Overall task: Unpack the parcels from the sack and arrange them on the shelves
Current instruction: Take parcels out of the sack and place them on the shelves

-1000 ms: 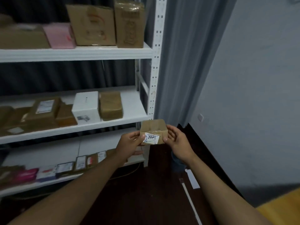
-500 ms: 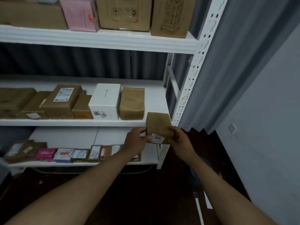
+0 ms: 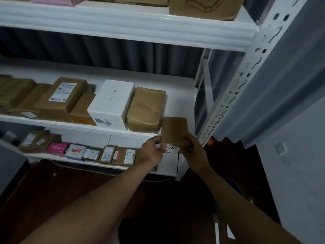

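Setting: small parcel storeroom or sorting room. Evidence: white slotted-angle metal shelving (image 3: 233, 95) with perforated uprights, three tiers visible. Middle tier (image 3: 52, 123) carries taped brown cartons (image 3: 61, 99) with printed shipping labels, plus one white box (image 3: 112, 106) bearing a barcode sticker. Lower tier holds a row of small labelled packets (image 3: 107, 154). Top tier holds larger cardboard boxes (image 3: 205, 7). Surroundings are bare: grey curtain (image 3: 281, 76), plain wall, dark floor (image 3: 52, 191).

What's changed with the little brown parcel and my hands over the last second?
The small brown parcel has moved up to the middle shelf, right of the brown package. Left hand and right hand still grip it; shelved parcels unchanged.
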